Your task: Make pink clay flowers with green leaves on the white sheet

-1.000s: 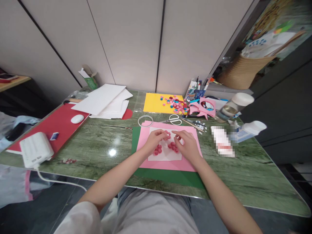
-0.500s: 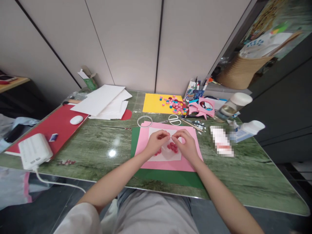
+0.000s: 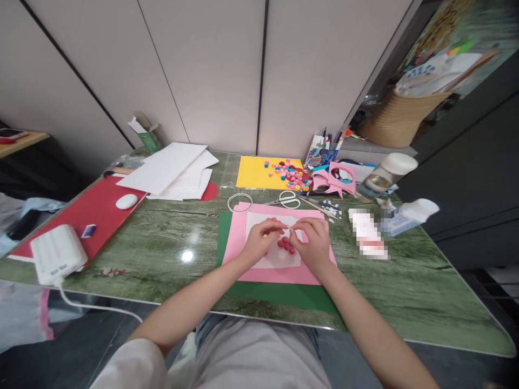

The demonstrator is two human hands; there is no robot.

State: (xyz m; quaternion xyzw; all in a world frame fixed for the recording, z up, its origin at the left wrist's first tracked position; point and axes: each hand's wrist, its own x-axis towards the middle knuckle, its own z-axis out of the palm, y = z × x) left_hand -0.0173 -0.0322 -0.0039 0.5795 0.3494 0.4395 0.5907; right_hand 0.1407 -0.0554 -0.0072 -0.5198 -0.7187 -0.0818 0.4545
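Observation:
My left hand (image 3: 261, 240) and my right hand (image 3: 314, 246) meet over a white sheet (image 3: 259, 261), fingertips close together. Each has thumb and fingers brought into a pinch; whatever is between them is too small to make out. Just below the fingertips lies a cluster of small dark-pink round pieces (image 3: 286, 245) on the white sheet. More such pieces are partly covered by my left hand. Under the white sheet is pink paper (image 3: 279, 275), and beneath that green paper (image 3: 284, 295).
Scissors (image 3: 289, 200), a roll of tape (image 3: 240, 202) and small white bits (image 3: 331, 207) lie beyond the pink paper. Coloured round pieces (image 3: 292, 174) sit on yellow paper (image 3: 249, 172). Bottles (image 3: 413, 215) stand right; white sheets (image 3: 170, 167) and a power bank (image 3: 58, 251) are left.
The fingertips of my two hands have drawn slightly apart, and my left fingers have straightened a little. The papers and pieces stay where they were; the view has shifted slightly.

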